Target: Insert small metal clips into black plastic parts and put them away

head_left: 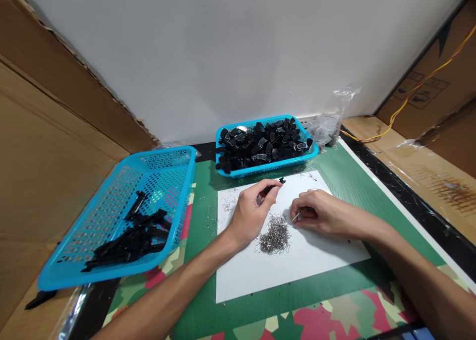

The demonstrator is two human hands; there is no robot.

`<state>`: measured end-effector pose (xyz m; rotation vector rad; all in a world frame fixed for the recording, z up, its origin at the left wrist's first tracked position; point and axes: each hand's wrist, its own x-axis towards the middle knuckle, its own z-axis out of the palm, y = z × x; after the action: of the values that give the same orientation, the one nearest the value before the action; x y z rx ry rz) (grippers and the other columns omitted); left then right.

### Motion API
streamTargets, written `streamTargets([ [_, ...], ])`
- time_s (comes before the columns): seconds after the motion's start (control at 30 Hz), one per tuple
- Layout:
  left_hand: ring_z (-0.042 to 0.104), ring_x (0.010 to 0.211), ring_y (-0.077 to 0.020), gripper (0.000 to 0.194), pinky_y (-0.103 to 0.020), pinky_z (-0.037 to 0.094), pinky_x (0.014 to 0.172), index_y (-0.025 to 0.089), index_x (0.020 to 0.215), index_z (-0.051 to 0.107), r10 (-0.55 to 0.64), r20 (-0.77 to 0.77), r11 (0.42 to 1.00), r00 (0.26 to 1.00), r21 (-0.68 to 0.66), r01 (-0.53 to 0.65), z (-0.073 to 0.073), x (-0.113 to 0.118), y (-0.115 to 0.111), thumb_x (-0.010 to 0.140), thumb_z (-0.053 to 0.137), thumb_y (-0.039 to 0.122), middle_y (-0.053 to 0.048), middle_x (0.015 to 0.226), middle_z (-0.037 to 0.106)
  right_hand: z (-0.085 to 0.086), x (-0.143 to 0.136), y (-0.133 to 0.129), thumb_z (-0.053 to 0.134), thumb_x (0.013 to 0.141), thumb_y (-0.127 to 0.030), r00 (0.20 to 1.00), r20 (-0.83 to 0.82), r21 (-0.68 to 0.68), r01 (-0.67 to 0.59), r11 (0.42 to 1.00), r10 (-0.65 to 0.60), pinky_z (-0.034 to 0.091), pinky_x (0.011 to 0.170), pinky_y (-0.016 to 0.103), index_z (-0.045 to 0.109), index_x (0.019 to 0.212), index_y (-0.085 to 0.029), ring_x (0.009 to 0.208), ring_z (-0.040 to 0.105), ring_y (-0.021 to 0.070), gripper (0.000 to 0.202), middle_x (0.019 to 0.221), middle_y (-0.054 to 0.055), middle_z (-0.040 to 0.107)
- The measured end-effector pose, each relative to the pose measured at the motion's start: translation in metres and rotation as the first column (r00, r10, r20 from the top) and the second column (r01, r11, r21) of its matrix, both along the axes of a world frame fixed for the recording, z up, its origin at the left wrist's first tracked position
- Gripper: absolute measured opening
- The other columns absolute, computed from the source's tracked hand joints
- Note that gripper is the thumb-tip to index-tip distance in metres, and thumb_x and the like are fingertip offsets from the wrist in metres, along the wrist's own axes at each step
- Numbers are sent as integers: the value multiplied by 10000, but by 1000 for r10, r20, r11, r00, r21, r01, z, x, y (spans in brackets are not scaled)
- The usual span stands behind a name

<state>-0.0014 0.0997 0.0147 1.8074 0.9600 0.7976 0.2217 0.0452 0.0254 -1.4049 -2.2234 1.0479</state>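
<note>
My left hand (250, 212) is closed on a small black plastic part (282, 181), whose end sticks out past the thumb and forefinger. Most of that part is hidden by the fingers. To its right, my right hand (320, 212) pinches a thin silver metal piece (296, 216); its exact kind is too small to make out. Between and just below both hands, a heap of small bent wire pieces (275, 235) lies on a white sheet (241, 280). More loose wire pieces (227, 203) are scattered near the sheet's left edge.
A blue basket (267, 171) full of black plastic parts (262, 144) stands at the back. Another blue basket (74, 221) at the left holds longer black parts (130, 241). Clear plastic bags (329, 127) lie behind. Cardboard (48, 146) and a yellow-red cable (394, 117) flank the table.
</note>
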Motion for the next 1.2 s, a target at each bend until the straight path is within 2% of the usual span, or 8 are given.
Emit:
streamTargets([
  [0.13,606,765,-160,296,-283,454,695,199,1160,771,2,5,1000,1000,17,-2,-1,0,0,1049,598,413,-37,931,744,7,2,1,670,956,-172,999,-38,-6,21,1000,-22,398,637,252,738,901,-198,690,580,129,91,787,-8,703],
  [0.27,660,867,-173,264,-284,478,729,208,1179,782,-51,22,997,998,64,50,-2,-1,-1,1050,612,365,-62,1110,775,10,4,1,678,969,-223,998,-13,40,58,998,-58,351,599,259,749,914,-198,625,496,121,93,706,-30,601],
  [0.4,665,896,-178,262,-281,483,735,209,1192,775,-76,9,993,997,86,75,-2,-1,-2,1060,601,355,-64,1099,771,6,2,1,733,947,-259,999,26,79,44,996,-46,350,616,267,780,953,-209,635,492,136,69,667,-31,577],
  [0.6,617,820,-158,255,-284,460,715,224,1201,773,-85,11,993,996,88,84,-2,-1,-2,1064,599,351,-46,1041,746,-3,0,2,699,950,-201,1000,14,54,11,998,-11,396,679,280,789,900,-211,707,568,156,103,730,7,692],
  [0.77,594,815,-166,235,-304,463,734,225,1143,795,-125,18,989,992,88,123,-1,-2,-2,1060,584,290,-49,987,690,1,4,2,684,961,-225,998,-17,81,56,995,-55,390,649,279,769,907,-213,666,543,147,102,731,1,668],
  [0.9,562,795,-151,209,-291,451,736,211,1085,771,-161,3,984,987,78,160,1,-3,-2,1060,583,299,-36,969,644,9,4,0,649,1007,-345,976,-161,93,166,982,-150,389,612,280,747,927,-218,654,524,144,180,804,17,681],
  [1.03,556,820,-151,200,-281,441,718,215,1128,742,-254,19,964,967,82,252,3,-6,-5,1062,588,326,-32,990,609,10,1,-1,686,989,-392,900,-359,85,295,952,-247,428,638,287,740,938,-210,727,577,163,197,876,46,721],
  [1.2,563,843,-165,217,-297,451,741,208,1098,729,-281,-28,948,959,146,282,2,-7,-9,1079,552,333,-42,987,592,7,-5,-2,705,978,-395,881,-392,127,336,933,-264,439,636,294,761,929,-209,723,597,169,199,852,46,737],
])
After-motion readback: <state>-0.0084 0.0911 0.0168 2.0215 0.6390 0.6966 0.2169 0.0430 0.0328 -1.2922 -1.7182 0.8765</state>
